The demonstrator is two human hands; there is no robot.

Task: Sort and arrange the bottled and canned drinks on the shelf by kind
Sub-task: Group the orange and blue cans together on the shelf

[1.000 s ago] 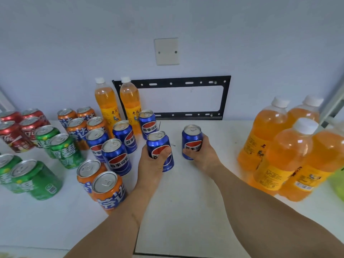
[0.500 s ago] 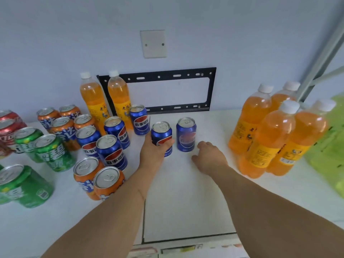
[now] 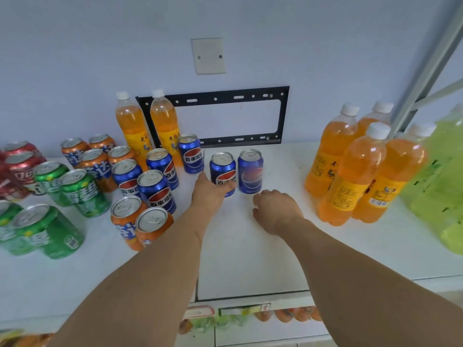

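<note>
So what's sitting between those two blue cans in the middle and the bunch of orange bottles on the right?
Nothing: in the head view, only bare white shelf separates the right blue can from the orange bottles.

Both bare forearms reach forward. The left hand (image 3: 209, 190) is raised, its thumb and fingers curled in a grip. The right hand (image 3: 276, 211) lies lower, palm down, fingers loosely curled, holding nothing.

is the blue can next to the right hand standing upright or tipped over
Upright. The blue can stands on its base on the shelf, silver top facing up, with the right hand just in front, not holding it.
</note>
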